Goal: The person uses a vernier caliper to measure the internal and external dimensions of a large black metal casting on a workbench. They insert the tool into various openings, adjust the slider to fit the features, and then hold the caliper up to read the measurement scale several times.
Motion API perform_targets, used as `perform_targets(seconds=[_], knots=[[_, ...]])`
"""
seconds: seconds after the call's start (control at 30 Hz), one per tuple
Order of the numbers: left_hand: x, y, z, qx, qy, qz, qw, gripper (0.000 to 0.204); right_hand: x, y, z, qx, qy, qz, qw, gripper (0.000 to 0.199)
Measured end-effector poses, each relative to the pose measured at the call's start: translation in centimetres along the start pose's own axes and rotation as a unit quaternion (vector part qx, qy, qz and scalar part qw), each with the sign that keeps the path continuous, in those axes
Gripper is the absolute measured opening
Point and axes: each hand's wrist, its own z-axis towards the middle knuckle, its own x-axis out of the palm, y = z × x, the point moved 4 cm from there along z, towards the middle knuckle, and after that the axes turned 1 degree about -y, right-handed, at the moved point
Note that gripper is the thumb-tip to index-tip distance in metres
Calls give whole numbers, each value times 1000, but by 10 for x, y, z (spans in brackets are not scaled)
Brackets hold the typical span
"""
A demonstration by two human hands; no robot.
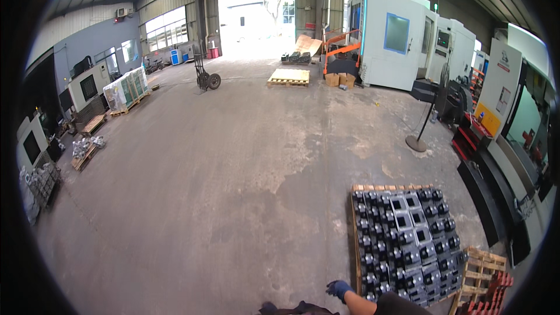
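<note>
My right hand (339,289), in a dark blue glove, reaches in at the lower edge on a bare forearm with a dark sleeve. Its fingers look loosely apart, with nothing visible in them. It is nearest to the left front corner of a wooden pallet (354,239), and seems apart from it. Rows of black and grey metal castings (402,221) are packed closely on that pallet; several near the middle show square openings. My left hand is out of view. Dark clothing (300,308) shows at the bottom edge.
Right of the castings lies another pallet (481,262) with red metal parts (493,294). A stand with a round base (416,143) is beyond, near large white machines (388,41). A hand truck (207,79) and a low pallet (289,77) stand toward the open doorway (256,17).
</note>
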Motion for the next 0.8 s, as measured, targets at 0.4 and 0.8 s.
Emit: perform_targets(seconds=[0.4,0.8], knots=[[-447,-427,335,270,-116,-432,853,17,-59,122,257,210,119,-291,926,26],[-473,-476,502,6,51,81,995,39,-160,585,648,82,-99,116,985,33]])
